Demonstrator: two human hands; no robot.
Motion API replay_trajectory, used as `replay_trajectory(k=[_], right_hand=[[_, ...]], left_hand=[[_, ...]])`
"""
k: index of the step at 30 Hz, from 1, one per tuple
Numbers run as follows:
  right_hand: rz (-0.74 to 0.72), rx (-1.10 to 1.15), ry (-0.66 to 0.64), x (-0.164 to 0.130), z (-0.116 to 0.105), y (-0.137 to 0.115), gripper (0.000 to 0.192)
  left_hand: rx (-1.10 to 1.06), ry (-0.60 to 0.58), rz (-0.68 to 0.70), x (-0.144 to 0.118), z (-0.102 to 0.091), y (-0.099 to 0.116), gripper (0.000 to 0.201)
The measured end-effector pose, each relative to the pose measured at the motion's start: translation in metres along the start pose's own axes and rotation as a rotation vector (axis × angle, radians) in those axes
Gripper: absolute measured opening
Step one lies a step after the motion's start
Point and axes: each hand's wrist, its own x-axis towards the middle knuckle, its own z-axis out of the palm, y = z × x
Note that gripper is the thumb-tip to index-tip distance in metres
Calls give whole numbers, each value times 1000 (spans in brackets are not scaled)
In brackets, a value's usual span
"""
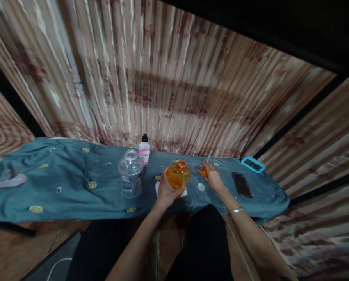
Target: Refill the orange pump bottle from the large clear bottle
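My left hand (167, 192) is wrapped around a transparent amber bottle (178, 176), which stands upright with its orange neck uncapped. A white sheet (184, 193) shows partly beneath it. To the right, my right hand (212, 176) is closed on an orange pump head (203, 172). Its nozzle points left, and a pale thin tube (210, 153) sticks up behind my fingers. Between the hands, nearer the front edge, lies a small round white disc (201, 187). Left of the amber bottle is a large clear bottle (131, 175) with an open neck.
A small white bottle (144, 152) with a black cap and pink label stands behind the clear one. At the right lie a dark, blurred-out object (242, 185) and a blue-framed digital clock (253, 164). A pale pink item (10, 181) rests far left on the teal cloth (75, 195).
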Motion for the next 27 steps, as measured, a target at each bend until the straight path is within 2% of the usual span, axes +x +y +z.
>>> replay_trajectory(k=[3, 7, 14, 20, 24, 27], right_hand=[[23, -160, -177, 8, 14, 13, 41], [29, -306, -328, 18, 25, 21, 36], [28, -356, -411, 21, 41, 25, 34], [108, -205, -347, 17, 38, 25, 44], [166, 31, -178, 13, 26, 15, 47], [178, 305, -35, 0, 21, -5, 44]], left_hand=[[-7, 6, 3, 0, 1, 0, 92], [-41, -11, -3, -1, -1, 1, 89], [-45, -23, -30, -2, -1, 1, 91], [-28, -18, 2, -2, 1, -4, 92], [-27, -14, 24, -3, 3, -6, 91], [-11, -11, 25, -3, 3, -5, 93]])
